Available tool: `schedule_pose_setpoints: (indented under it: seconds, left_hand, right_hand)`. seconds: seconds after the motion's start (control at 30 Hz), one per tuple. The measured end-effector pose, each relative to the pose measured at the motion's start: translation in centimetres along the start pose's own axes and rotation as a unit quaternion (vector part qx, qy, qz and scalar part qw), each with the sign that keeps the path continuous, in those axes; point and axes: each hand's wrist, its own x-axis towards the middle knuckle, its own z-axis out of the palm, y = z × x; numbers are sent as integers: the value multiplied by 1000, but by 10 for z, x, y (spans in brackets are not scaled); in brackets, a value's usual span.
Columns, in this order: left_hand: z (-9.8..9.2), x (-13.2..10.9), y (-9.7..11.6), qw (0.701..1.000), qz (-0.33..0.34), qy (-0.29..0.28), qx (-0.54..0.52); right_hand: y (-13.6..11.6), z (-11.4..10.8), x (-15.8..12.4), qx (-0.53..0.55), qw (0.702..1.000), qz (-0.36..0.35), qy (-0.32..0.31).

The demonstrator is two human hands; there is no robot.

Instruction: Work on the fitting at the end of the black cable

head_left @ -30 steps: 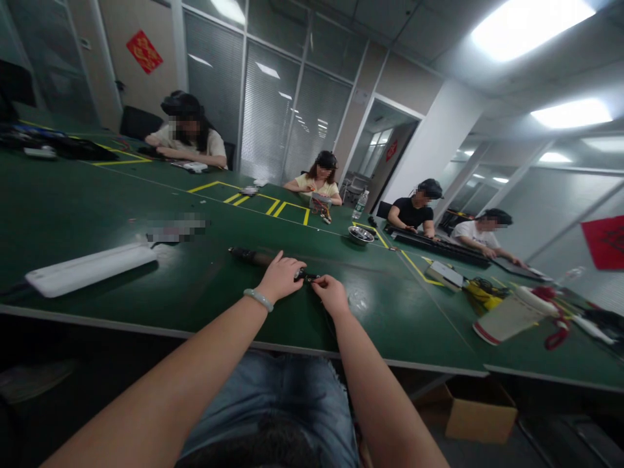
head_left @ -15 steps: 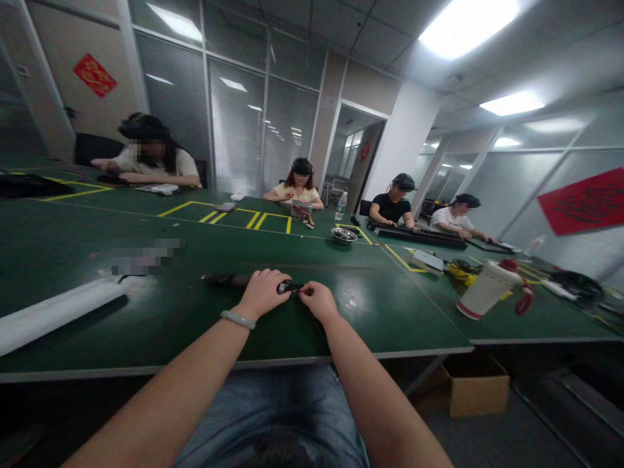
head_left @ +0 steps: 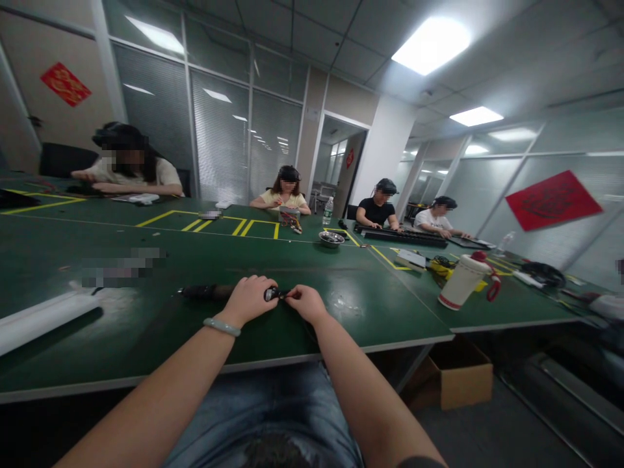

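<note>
A dark electric screwdriver (head_left: pixel 197 292) lies along the green table, its small metal tip pointing left. My left hand (head_left: pixel 251 299) is wrapped over its body near the tail end, hiding that part. At the tail, the fingertips of my right hand (head_left: pixel 306 303) pinch what looks like the plug of a dark power cable (head_left: pixel 285 296). The plug touches or nearly touches the tail; whether it is seated cannot be made out. A thin dark line of cable runs from under my right hand towards the table's front edge.
A long white roll (head_left: pixel 49 318) lies on the left. Beyond my hands stand a metal bowl (head_left: pixel 331 240) and a water bottle (head_left: pixel 328 211). A white tumbler (head_left: pixel 461 281) with a red lid stands on the right. Several people sit working across the table. An open cardboard box (head_left: pixel 465 383) sits below.
The view has turned a little to the right, so everything appears further left. Both hands keep the same hold on the screwdriver and its cable.
</note>
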Motion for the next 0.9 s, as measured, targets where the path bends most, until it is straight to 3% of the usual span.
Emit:
schedule_pose_setpoints:
  seconds: [0.9]
  left_hand:
    - [3, 6, 1, 994, 70, 0, -78]
  right_hand:
    - [-1, -2, 4, 16, 1000, 11, -15]
